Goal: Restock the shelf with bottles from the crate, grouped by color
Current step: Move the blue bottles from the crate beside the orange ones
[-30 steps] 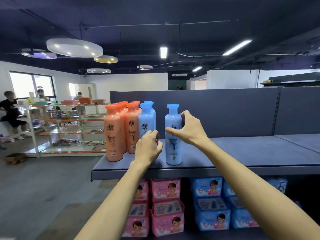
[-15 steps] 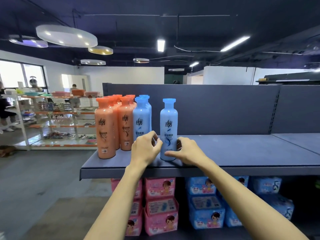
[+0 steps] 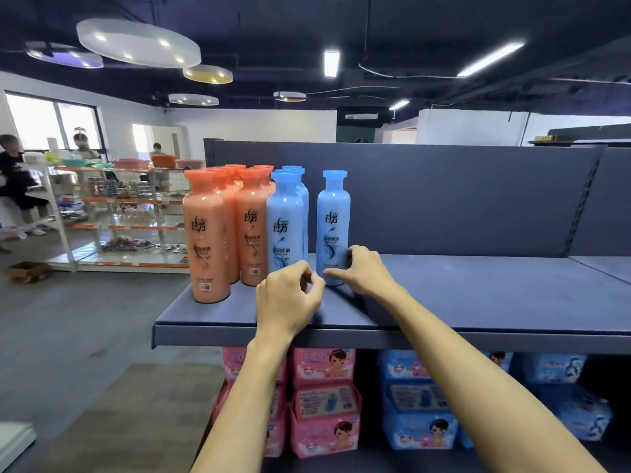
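Note:
Several orange bottles stand in rows at the left end of the grey shelf. Blue bottles stand in a row right beside them. A single blue bottle stands upright a little further right, apart from that row. My right hand grips its base, thumb in front and fingers round the right side. My left hand is curled just in front of the blue row's front bottle and holds nothing. The crate is out of view.
The shelf's top runs bare to the right, with a grey back panel behind. Pink packs and blue packs fill the shelf below. Another rack and people are at the far left.
My right hand has slid from the single blue bottle's neck down to its base. My left hand stays curled in front of the blue row.

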